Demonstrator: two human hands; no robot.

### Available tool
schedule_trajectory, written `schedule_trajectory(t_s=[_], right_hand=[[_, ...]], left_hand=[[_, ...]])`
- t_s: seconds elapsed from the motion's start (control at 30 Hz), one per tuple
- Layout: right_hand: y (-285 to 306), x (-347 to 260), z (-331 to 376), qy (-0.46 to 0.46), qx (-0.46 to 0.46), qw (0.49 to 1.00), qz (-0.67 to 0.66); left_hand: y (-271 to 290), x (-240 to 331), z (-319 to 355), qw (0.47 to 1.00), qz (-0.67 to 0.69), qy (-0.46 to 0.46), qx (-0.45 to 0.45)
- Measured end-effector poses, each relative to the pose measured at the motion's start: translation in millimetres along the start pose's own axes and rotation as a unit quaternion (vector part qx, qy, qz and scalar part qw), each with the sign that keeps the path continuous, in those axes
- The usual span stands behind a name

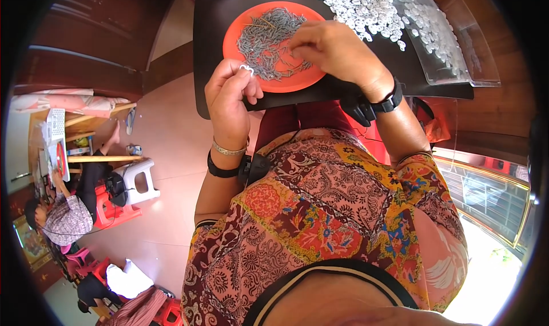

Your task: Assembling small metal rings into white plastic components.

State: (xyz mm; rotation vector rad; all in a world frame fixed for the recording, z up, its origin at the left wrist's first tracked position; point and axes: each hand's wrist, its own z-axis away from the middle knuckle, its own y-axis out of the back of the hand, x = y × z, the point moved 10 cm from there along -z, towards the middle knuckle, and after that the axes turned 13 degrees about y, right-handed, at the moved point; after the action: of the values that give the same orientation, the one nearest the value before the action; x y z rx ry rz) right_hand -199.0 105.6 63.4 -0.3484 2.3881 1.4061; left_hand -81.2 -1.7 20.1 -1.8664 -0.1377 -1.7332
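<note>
Well to the left of the round orange-red plate (231, 39), a co-worker (71, 217) in a patterned top sat at a wooden table, with a red stool (111, 210) and a white stool (143, 182) on the side nearer the plate. The black tabletop (209, 52) showed along the plate's left side and ran on beneath it.

The left hand (230, 92) was raised at the plate's near-left rim. Its thumb and index finger were pinched together on a small white piece (246, 69), which stuck up from between their tips; the other fingers were curled loosely. A bracelet (230, 149) and a black band circled that wrist.

On the plate lay a loose heap of slender grey pieces (260, 43), with a thin yellow strip (263, 24) among them toward the far side. The right hand (337, 46) reached in over the plate's right side, its fingers bent down at the heap; whether they gripped a grey piece could not be told.

Beyond the plate and to its right spread a pile of small white pieces (363, 9). Farther right of the plate stood a clear plastic container (483, 84) with more white pieces in it.
</note>
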Motion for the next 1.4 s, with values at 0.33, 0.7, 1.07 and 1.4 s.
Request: schedule_trajectory(t_s=[0.33,0.7,1.07,1.4], right_hand=[[-29.8,-1.1,-0.7,0.025,-0.121,0.98,0.157],[-48.7,6.3,-8.1,0.02,-0.166,0.969,0.181],[-13.7,22.5,6.4,-0.089,-0.008,0.984,-0.151],[-27.4,-5.3,18.1,-0.111,0.073,0.834,-0.535]], left_hand=[[-0.9,-5.9,1.7,1.0,0.002,0.027,0.004],[-5.5,-11.7,1.6,0.999,0.0,0.047,-0.004],[-18.6,-15.4,0.0,0.998,-0.046,0.045,-0.029],[-33.7,-12.3,2.7,0.992,-0.114,0.024,-0.041]])
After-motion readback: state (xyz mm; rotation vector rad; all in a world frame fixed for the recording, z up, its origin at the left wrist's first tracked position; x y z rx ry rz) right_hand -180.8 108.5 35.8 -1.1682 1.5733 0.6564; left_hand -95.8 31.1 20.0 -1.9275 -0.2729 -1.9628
